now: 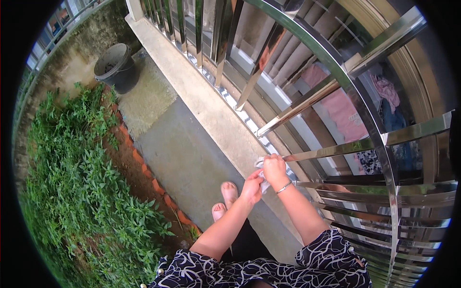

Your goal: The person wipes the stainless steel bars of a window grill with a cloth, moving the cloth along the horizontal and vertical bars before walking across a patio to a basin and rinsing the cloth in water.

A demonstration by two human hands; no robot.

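A white cloth [265, 185] is bunched between my two hands, low on a shiny metal window guard. My right hand [275, 170], with a bracelet at its wrist, grips the cloth around the lower end of one upright bar [324, 150]. My left hand [253, 186] pinches the cloth from the other side, close against the right hand. Beneath them runs a pale concrete ledge [216, 133], with the guard's bottom rail [230, 100] fixed along it. My fingers hide part of the cloth and the bar's foot.
Behind the bars is a window with curtains and pink fabric [342, 111]. A black bucket [117, 68] stands by the mossy wall [79, 61]. Orange bricks [138, 157] edge a bed of green plants [93, 180] beside the concrete path [180, 144] under my feet.
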